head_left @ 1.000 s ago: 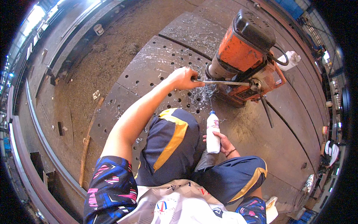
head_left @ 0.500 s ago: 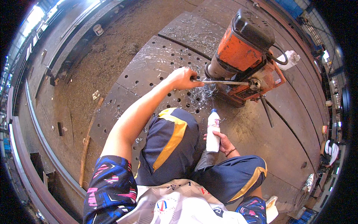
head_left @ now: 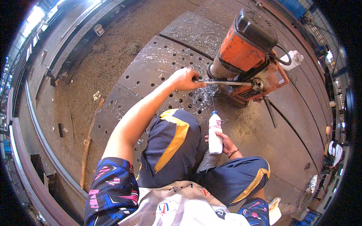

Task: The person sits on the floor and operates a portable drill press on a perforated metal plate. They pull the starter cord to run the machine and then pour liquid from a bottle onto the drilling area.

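- Orange drill housing (head_left: 247, 49) sits just past your left hand (head_left: 183, 78), upright on the curved steel plate (head_left: 264, 132), and your arm is stretched out to reach it.
- Your left hand is closed tight around the end of the thin metal feed handle (head_left: 226, 83), which runs level from your fist across to the hub on the machine's side.
- Silvery swarf (head_left: 200, 98) lies scattered just below that grip, over the rows of drilled holes (head_left: 158, 71).
- Your right hand (head_left: 226, 145) is wrapped around the lower half of a white squeeze bottle (head_left: 215, 132), held upright with its blue tip pointing toward the drill base.
- Your bent knee in navy and yellow (head_left: 171, 145) sits between the two hands.
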